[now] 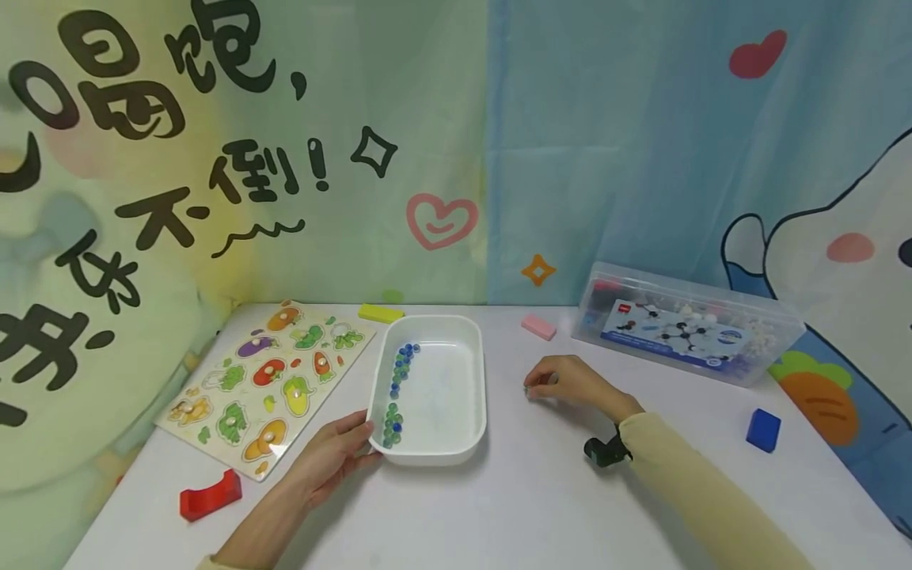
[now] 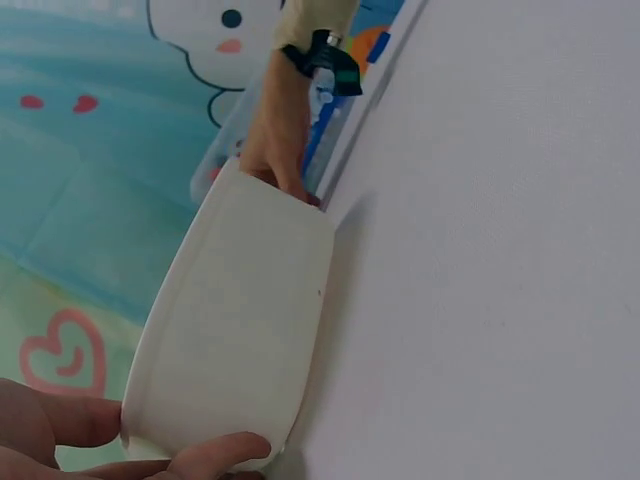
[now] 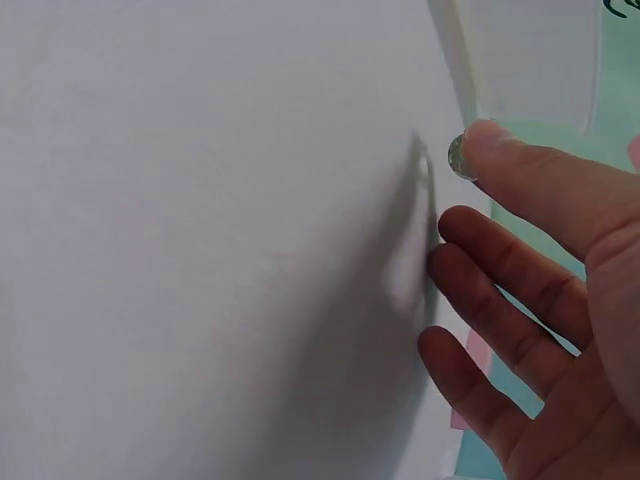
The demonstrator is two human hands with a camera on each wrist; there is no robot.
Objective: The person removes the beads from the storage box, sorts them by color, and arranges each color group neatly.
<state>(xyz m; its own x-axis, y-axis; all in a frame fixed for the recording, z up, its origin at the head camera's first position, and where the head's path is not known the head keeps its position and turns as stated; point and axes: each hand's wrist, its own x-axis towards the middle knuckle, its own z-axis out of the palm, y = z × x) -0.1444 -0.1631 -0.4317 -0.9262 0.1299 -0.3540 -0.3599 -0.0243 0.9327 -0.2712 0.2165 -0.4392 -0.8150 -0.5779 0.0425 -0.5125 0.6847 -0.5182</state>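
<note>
A white plastic tray (image 1: 443,388) stands on the table in the head view, with blue and green glass marbles (image 1: 396,380) strung along its left side. My left hand (image 1: 336,455) grips the tray at its near left corner, thumb by the rim and fingers lower down. In the left wrist view, the outer wall of the tray (image 2: 235,310) hides the marbles. To the right of the tray, my right hand (image 1: 570,385) pinches a greenish glass marble (image 3: 460,157) at the thumb tip, low over the table. Its other fingers (image 3: 485,400) are spread.
Left of the tray lies a vegetable peg puzzle board (image 1: 267,388), with a red arch block (image 1: 210,497) before it. A yellow block (image 1: 381,313) and a pink block (image 1: 538,326) lie behind. On the right are a clear lidded box (image 1: 687,324) and a blue block (image 1: 764,430).
</note>
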